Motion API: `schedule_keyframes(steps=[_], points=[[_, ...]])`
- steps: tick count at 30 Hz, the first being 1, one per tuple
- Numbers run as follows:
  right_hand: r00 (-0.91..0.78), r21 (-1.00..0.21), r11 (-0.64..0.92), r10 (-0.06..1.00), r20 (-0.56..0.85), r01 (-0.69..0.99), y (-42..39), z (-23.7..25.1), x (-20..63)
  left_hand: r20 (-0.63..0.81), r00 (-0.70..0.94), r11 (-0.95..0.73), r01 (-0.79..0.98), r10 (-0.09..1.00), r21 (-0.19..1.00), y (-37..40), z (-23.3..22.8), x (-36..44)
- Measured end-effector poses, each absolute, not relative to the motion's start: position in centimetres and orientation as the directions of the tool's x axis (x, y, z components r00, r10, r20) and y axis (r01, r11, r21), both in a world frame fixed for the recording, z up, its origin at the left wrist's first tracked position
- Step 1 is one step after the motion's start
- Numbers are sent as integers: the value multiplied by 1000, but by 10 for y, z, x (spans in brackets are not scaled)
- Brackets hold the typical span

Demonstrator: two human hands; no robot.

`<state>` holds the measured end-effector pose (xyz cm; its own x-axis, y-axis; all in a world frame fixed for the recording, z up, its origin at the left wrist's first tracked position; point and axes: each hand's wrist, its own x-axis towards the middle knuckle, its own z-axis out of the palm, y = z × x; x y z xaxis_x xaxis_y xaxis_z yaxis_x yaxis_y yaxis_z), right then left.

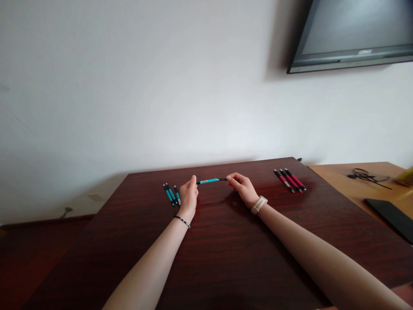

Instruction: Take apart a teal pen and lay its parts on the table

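A blue pen [209,181] is held by the left hand [189,196] and right hand [244,189] over the table [213,254]. Three blue pens [171,194] are laid near the left hand, three red pens [291,181] at right; a screen [358,26] is seen above.

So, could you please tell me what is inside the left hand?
The left hand holds one end of a teal pen; the rest extends toward the right hand. That end and anything else in the palm are covered from view.
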<state>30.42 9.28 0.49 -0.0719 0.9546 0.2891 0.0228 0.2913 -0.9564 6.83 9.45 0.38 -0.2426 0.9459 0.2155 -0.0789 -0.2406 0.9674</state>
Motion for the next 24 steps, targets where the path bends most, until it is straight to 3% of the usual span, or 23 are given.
schedule_keyframes(steps=[20,22,24], points=[[18,-939,198,979,201,-281,99,1,311,185,-314,-263,-228,931,937,94,12,64],[17,-943,187,982,190,-276,99,2,314,191,-315,-272,-240,930,932,94,12,63],[8,-967,207,978,208,-152,100,3,318,196,-307,-276,-245,931,929,95,11,63]])
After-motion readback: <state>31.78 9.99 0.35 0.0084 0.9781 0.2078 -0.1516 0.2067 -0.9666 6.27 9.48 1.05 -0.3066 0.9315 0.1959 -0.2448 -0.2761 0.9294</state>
